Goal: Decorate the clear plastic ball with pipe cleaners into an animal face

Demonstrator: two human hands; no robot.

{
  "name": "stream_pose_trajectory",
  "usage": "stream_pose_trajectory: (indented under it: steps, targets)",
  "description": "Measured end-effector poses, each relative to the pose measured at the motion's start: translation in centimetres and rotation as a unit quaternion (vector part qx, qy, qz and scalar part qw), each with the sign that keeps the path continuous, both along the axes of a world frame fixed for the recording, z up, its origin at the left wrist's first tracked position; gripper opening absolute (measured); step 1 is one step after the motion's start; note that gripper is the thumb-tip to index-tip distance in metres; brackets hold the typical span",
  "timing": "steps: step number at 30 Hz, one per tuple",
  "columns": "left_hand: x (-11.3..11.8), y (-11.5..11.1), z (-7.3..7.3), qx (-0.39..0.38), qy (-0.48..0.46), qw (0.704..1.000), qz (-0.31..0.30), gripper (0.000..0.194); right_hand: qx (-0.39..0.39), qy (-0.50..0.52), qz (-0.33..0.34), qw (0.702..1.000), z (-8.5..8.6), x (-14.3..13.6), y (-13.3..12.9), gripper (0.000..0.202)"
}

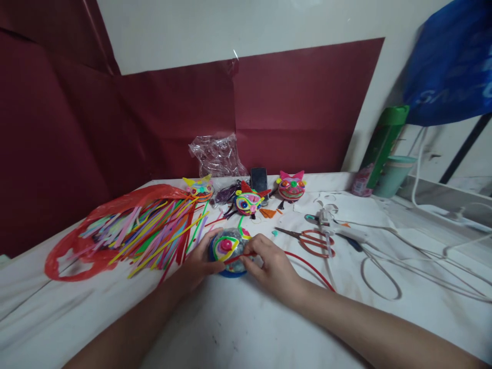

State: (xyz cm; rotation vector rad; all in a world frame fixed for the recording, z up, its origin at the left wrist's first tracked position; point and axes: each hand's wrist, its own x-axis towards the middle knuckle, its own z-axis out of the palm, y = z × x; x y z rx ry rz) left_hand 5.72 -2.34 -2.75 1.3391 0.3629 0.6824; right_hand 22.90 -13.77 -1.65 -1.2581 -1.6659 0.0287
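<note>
A round grey craft head (237, 237) with a blue lower edge sits in front of me on the table, decorated with coloured loops and a pink eye. My left hand (200, 256) is closed around its left side, the thumb at the near face. A red pipe cleaner (313, 267) runs across the front of the head and trails to the right. My right hand (272, 264) pinches this pipe cleaner against the head's right side. A green strand stands up behind the head.
Several pipe cleaners (154, 233) spill from a red plastic bag (61, 256) at left. Finished animal heads (291, 186) stand at the back by a phone (259, 179). Scissors (315, 243), a glue gun (348, 233) and cables (400, 277) lie right, near a green cup (394, 177).
</note>
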Motion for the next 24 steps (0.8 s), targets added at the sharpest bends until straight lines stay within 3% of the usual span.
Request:
stream_pose_trajectory:
  steps: [9,14,24]
  targets:
    - [0.1,-1.3,1.0,0.039,0.047,0.998,0.018,0.098,-0.023,-0.055,-0.007,0.998,0.0,-0.4,-0.4,0.009]
    - [0.4,-1.5,0.8,0.045,0.048,0.997,0.03,0.101,-0.021,-0.067,-0.015,0.997,0.1,-0.5,-0.5,0.008]
    - [0.1,-0.3,-0.4,0.033,-0.017,0.999,-0.023,0.08,-0.026,0.012,-0.019,0.999,-0.3,0.6,0.6,0.01]
